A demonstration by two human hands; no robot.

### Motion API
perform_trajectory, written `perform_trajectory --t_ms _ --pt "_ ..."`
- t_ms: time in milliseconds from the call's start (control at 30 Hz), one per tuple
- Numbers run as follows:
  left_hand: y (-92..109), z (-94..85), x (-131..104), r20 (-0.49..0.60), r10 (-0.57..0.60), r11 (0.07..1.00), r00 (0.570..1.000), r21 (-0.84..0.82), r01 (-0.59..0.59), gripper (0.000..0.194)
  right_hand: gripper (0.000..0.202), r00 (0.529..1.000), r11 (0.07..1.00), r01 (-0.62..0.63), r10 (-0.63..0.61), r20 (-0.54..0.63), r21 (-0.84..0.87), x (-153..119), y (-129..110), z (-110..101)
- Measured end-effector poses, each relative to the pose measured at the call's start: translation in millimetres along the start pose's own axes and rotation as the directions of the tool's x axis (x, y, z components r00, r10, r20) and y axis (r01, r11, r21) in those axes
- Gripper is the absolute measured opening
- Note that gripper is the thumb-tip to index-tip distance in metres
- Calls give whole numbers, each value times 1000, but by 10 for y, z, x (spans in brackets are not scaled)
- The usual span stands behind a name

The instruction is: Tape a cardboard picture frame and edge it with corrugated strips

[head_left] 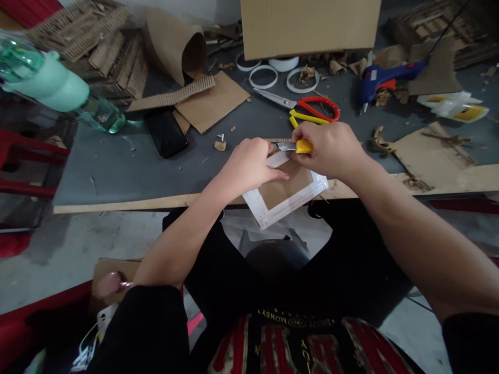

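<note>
A small brown cardboard panel [286, 189] with a white border lies tilted over the table's front edge. My left hand [251, 163] is closed on its upper left part, the thumb resting across the cardboard. My right hand [329, 148] grips a yellow-handled cutter [304, 147], whose metal end points left and meets the panel's top edge near my left fingertips. A thin corrugated strip shows just behind that edge. The exact contact of the blade is hidden by my fingers.
Behind my hands lie red-and-yellow scissors [315, 108], white rings [263, 77] and a cardboard box [310, 28]. A blue glue gun [384, 80] and white bottle [454, 106] are right; a black phone [166, 132], bottle [62, 85] and corrugated stacks [113, 67] are left.
</note>
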State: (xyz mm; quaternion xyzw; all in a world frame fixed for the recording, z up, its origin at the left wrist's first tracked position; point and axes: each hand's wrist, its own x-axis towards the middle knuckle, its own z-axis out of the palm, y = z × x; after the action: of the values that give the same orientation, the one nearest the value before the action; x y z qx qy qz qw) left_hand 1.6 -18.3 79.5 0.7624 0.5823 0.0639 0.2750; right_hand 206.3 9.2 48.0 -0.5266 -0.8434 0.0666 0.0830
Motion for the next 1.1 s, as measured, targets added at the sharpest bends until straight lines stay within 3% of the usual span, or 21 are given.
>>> perform_trajectory --t_ms 267,400,567,733,933,1100 --pt "-58 -24 4 18 -43 999 999 -21 44 41 23 987 981 -39 67 -148 188 -29 94 -53" --pt "-83 -21 24 -60 -73 996 996 -60 70 44 33 987 960 -35 77 -141 278 -102 88 -157" --pt "-34 -31 17 -179 -144 989 973 -36 140 55 49 965 985 -129 151 -216 114 -175 110 -232" --pt "-54 9 30 -224 -112 992 968 25 121 50 55 961 969 -242 232 -149 -52 -169 98 -143" --pt "-94 72 86 -252 -100 993 963 36 113 46 57 969 990 -26 58 -238 136 -156 195 100" --pt "-95 82 81 -249 -88 993 965 53 104 46 52 970 988 -29 65 -233 155 -153 189 145"
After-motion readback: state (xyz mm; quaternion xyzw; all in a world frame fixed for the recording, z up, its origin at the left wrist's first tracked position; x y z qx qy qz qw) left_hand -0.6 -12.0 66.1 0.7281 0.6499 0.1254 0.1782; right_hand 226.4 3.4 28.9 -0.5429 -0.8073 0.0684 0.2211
